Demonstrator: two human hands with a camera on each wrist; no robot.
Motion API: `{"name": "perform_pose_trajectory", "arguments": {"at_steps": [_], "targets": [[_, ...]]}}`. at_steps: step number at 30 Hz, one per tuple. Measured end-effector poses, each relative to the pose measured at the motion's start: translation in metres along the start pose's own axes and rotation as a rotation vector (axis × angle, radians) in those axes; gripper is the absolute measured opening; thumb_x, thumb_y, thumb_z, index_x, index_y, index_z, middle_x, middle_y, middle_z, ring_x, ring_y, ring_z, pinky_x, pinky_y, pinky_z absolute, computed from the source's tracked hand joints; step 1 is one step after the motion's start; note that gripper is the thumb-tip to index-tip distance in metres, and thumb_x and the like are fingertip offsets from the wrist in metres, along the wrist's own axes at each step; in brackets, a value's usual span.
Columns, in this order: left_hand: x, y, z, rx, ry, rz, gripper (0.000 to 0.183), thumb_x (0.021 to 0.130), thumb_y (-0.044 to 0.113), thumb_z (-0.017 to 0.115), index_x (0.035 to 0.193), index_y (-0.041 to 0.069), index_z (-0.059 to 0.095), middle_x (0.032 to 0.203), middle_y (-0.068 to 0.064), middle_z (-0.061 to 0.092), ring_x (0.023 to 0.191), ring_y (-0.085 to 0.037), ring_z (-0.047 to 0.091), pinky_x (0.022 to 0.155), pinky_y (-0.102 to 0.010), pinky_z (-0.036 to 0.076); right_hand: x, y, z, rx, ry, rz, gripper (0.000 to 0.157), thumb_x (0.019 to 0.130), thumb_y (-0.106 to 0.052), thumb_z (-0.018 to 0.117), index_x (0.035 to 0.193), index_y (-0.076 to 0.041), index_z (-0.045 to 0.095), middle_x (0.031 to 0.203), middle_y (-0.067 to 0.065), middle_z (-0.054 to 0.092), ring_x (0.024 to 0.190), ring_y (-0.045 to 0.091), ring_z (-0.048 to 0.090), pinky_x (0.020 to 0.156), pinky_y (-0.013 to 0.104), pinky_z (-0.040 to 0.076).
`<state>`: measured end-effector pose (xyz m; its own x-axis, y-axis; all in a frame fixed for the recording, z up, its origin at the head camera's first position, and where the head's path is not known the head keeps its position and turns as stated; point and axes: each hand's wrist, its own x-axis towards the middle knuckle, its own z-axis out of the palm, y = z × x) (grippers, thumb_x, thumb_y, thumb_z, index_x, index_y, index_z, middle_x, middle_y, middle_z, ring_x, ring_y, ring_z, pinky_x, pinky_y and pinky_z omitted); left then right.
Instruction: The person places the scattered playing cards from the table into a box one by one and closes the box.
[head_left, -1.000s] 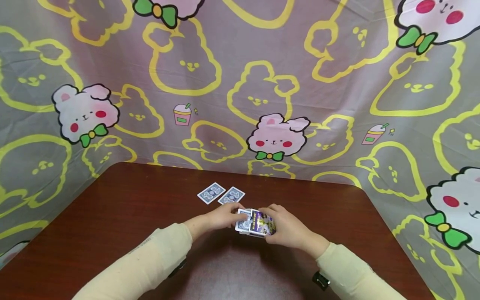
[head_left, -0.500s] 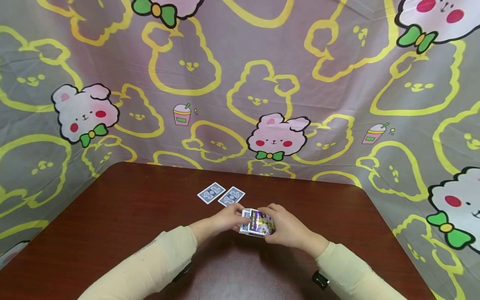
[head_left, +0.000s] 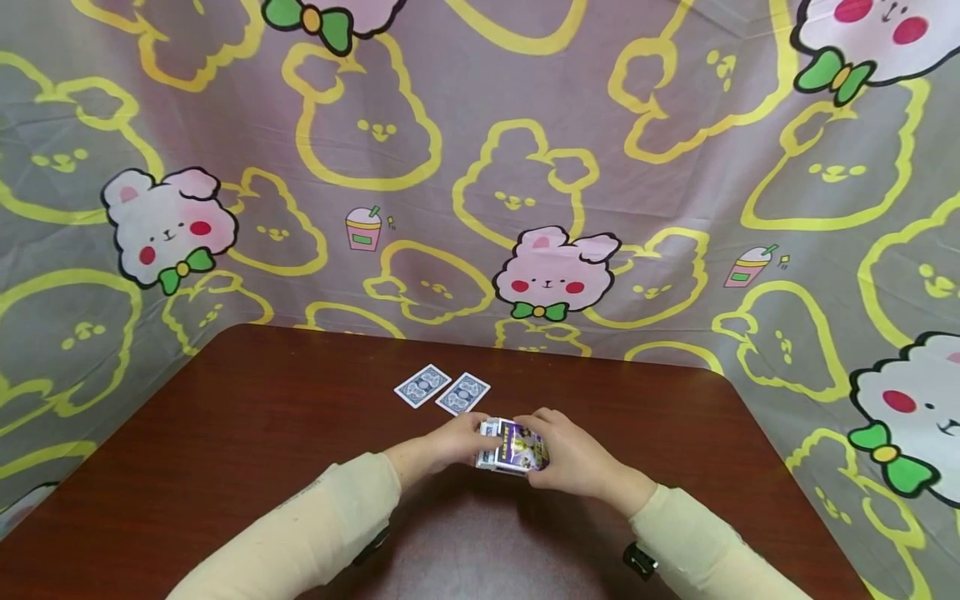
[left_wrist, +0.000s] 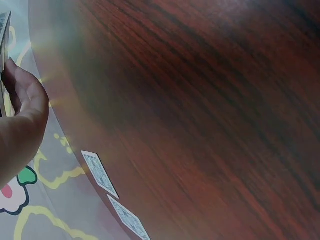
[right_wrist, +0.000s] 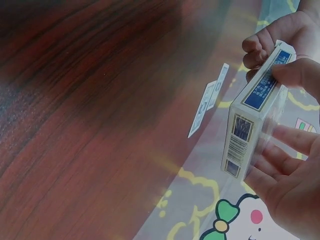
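Observation:
My right hand (head_left: 573,457) holds a printed playing card box (head_left: 523,447) in front of me, gripping its right part with the thumb on the near edge and fingers on the far edge. A deck of playing cards (head_left: 486,457) sticks a little out of the box's left end. My left hand (head_left: 452,442) pinches that end, thumb over the cards and fingers at the far side. In the right wrist view the box (right_wrist: 240,142) shows a barcode on its end, with the left hand (right_wrist: 292,35) at its other end. The deck's inner part is hidden.
Two blue-backed cards, a left card (head_left: 423,386) and a right card (head_left: 462,392), lie face down on the brown wooden table (head_left: 300,408) just beyond the hands. A cartoon-print cloth (head_left: 420,208) hangs behind and along the table's sides.
My left hand has moved right toward the box. The deck that stuck out of its left end now shows less. The right hand and the two table cards have stayed nearly still.

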<state>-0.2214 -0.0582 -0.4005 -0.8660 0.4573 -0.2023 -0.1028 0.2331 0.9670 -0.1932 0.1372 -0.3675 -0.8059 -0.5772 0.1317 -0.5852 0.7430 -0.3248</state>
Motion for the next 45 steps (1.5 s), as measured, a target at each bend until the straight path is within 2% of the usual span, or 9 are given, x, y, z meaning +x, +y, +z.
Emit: {"name": "perform_pose_trajectory", "arguments": {"at_steps": [14, 19, 22, 25, 29, 35, 39, 42, 45], "targets": [[0.001, -0.014, -0.006, -0.19, -0.103, -0.047, 0.055, 0.1, 0.039, 0.03, 0.126, -0.007, 0.046, 0.083, 0.002, 0.066, 0.072, -0.009, 0.06, 0.07, -0.026, 0.049, 0.001, -0.001, -0.003, 0.013, 0.024, 0.01, 0.064, 0.066, -0.019, 0.078, 0.124, -0.004, 0.056, 0.104, 0.004, 0.056, 0.088, 0.012, 0.049, 0.073, 0.027, 0.046], [0.002, -0.01, -0.009, -0.187, 0.042, -0.027, 0.059, 0.099, 0.042, 0.03, 0.123, -0.009, 0.048, 0.088, -0.002, 0.066, 0.071, -0.007, 0.059, 0.066, -0.023, 0.048, 0.0, 0.0, -0.001, 0.01, 0.01, 0.02, 0.064, 0.066, -0.02, 0.078, 0.124, -0.004, 0.056, 0.106, 0.004, 0.056, 0.088, 0.012, 0.049, 0.073, 0.027, 0.046], [0.003, -0.01, -0.015, -0.051, 0.27, 0.027, 0.046, 0.097, 0.032, 0.041, 0.11, -0.01, 0.056, 0.079, -0.008, 0.065, 0.061, -0.007, 0.055, 0.058, -0.021, 0.046, -0.001, 0.001, -0.002, 0.003, 0.018, 0.021, 0.064, 0.066, -0.02, 0.077, 0.124, -0.004, 0.056, 0.106, 0.004, 0.056, 0.088, 0.013, 0.049, 0.072, 0.026, 0.045], [0.006, -0.012, -0.024, 0.214, 0.487, 0.053, 0.03, 0.091, 0.022, 0.054, 0.093, -0.007, 0.062, 0.075, -0.013, 0.067, 0.058, -0.011, 0.057, 0.056, -0.023, 0.045, -0.002, 0.003, -0.002, 0.0, 0.024, 0.023, 0.064, 0.066, -0.02, 0.077, 0.124, -0.004, 0.056, 0.105, 0.004, 0.056, 0.088, 0.013, 0.048, 0.071, 0.025, 0.045], [0.011, -0.015, -0.036, 0.546, 0.602, 0.016, 0.023, 0.084, 0.023, 0.062, 0.088, 0.0, 0.063, 0.083, -0.014, 0.069, 0.073, -0.022, 0.064, 0.065, -0.032, 0.048, -0.003, 0.005, -0.003, -0.001, 0.022, 0.032, 0.064, 0.066, -0.019, 0.077, 0.124, -0.004, 0.056, 0.105, 0.004, 0.056, 0.088, 0.013, 0.048, 0.071, 0.025, 0.045], [0.027, -0.021, -0.042, 0.92, 0.633, -0.026, 0.033, 0.08, 0.031, 0.069, 0.097, 0.002, 0.065, 0.095, -0.015, 0.067, 0.091, -0.031, 0.063, 0.072, -0.044, 0.05, -0.004, 0.008, -0.001, 0.005, 0.008, 0.046, 0.064, 0.067, -0.019, 0.077, 0.125, -0.004, 0.055, 0.107, 0.005, 0.056, 0.089, 0.013, 0.049, 0.072, 0.027, 0.046], [0.035, -0.024, -0.039, 1.197, 0.525, 0.006, 0.046, 0.082, 0.038, 0.066, 0.109, 0.0, 0.064, 0.113, -0.016, 0.062, 0.105, -0.033, 0.058, 0.084, -0.047, 0.048, -0.006, 0.01, -0.001, -0.003, 0.017, 0.041, 0.064, 0.066, -0.019, 0.077, 0.124, -0.004, 0.056, 0.106, 0.005, 0.056, 0.089, 0.013, 0.049, 0.073, 0.027, 0.046], [0.036, -0.026, -0.035, 1.285, 0.413, 0.01, 0.05, 0.085, 0.041, 0.062, 0.114, 0.001, 0.062, 0.118, -0.015, 0.059, 0.11, -0.032, 0.055, 0.088, -0.047, 0.047, -0.006, 0.011, -0.002, -0.007, 0.021, 0.038, 0.063, 0.066, -0.019, 0.077, 0.124, -0.004, 0.056, 0.106, 0.005, 0.057, 0.089, 0.013, 0.049, 0.073, 0.027, 0.046], [0.034, -0.027, -0.034, 1.281, 0.385, 0.041, 0.044, 0.085, 0.038, 0.064, 0.106, -0.001, 0.063, 0.108, -0.015, 0.062, 0.102, -0.032, 0.059, 0.084, -0.045, 0.049, -0.005, 0.012, -0.002, -0.01, 0.021, 0.037, 0.064, 0.066, -0.019, 0.077, 0.124, -0.003, 0.056, 0.106, 0.005, 0.056, 0.088, 0.014, 0.049, 0.072, 0.026, 0.046]]}}
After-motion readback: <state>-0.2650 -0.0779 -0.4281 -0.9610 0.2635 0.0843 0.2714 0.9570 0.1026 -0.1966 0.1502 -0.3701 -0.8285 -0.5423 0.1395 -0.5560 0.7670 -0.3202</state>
